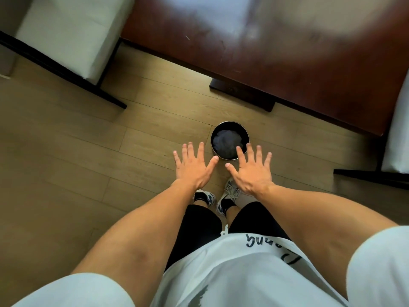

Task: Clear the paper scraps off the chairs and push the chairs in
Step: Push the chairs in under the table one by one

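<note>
Closest to the camera are the person's white shirt and black shorts, and below them two sneakers on the wooden floor [66,134]. Both arms reach forward over the floor. The left hand [193,166] is spread wide, its fingers straight and apart, and it holds nothing. The right hand [252,171] is spread in the same way and is also empty; its fingertips lie over the near rim of the bin in this view, but I cannot tell if they touch it.

Just beyond the hands stands a small round bin [229,140] with a dark bag inside. No paper scraps can be made out in it, because the inside is too dark.

Farther away is the dark wooden tabletop [276,54], blurred at the top. One chair [66,32] with a pale seat stands at the far left, and its seat shows no scraps in the part that can be seen. It seems to stand apart from the tabletop and not under it. A second chair [398,129] is cut by the right edge, so its seat is mostly hidden.

In my judgement, the clearing may be finished or almost finished, since both hands are empty near the bin. The pushing in of the chairs looks not yet done, at least for the left chair.
</note>
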